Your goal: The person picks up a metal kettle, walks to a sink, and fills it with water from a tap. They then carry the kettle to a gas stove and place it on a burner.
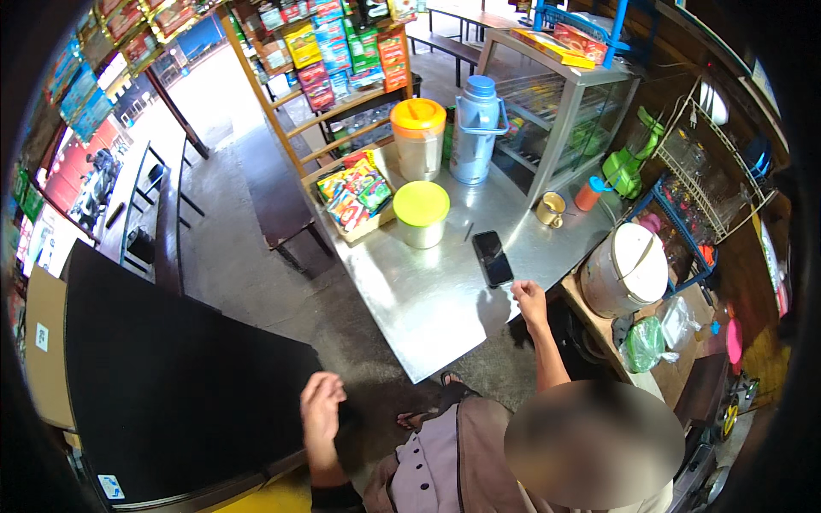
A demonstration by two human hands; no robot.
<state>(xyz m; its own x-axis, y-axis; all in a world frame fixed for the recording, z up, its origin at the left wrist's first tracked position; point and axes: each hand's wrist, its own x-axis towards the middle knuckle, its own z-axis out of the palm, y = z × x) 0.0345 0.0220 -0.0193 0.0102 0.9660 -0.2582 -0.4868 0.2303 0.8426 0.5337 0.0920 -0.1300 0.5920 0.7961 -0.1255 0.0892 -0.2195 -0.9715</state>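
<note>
My left hand (321, 405) is raised beside the black top of a large cabinet-like box (188, 368). Its fingers are loosely bent and apart, with nothing seen in them. Over the near right edge of the shiny metal table (419, 321), my right hand (530, 303) has its fingers curled in; whatever they may hold is hidden. Just beyond its fingertips a black smartphone (492, 259) lies on the table, and I cannot tell whether they touch it. A small dark stick-like thing (469, 231) lies a little farther left.
Farther back stand a tub with a lime lid (422, 214), a basket of sachets (355, 195), an orange-lidded jug (417, 141), a blue flask (475, 128) and a glass case (556, 120). To the right are a mug (550, 209), a white bucket (624, 272) and plastic bags (646, 344).
</note>
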